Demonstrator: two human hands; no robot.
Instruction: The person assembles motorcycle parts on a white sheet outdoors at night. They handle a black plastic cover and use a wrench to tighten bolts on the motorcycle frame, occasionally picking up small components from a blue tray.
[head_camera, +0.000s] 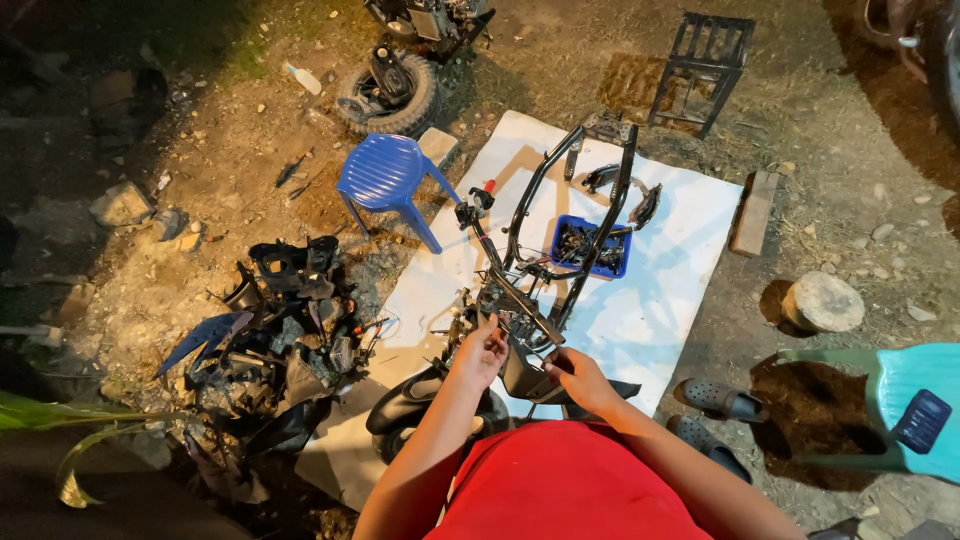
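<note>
The stripped scooter frame lies on a white sheet — front end nearest the person. Left hand fingers curl around wiring at the steering head; right hand fingers pinch a black panel just beside it.

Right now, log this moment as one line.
left hand: on stripped scooter frame | right hand: gripping black panel | blue parts tray: under frame

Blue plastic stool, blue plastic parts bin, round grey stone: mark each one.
Blue plastic stool (382, 172), head view, centre of its ribbed seat.
Blue plastic parts bin (560, 226), head view, near-left rim.
Round grey stone (823, 300), head view, middle of its flat top.
</note>
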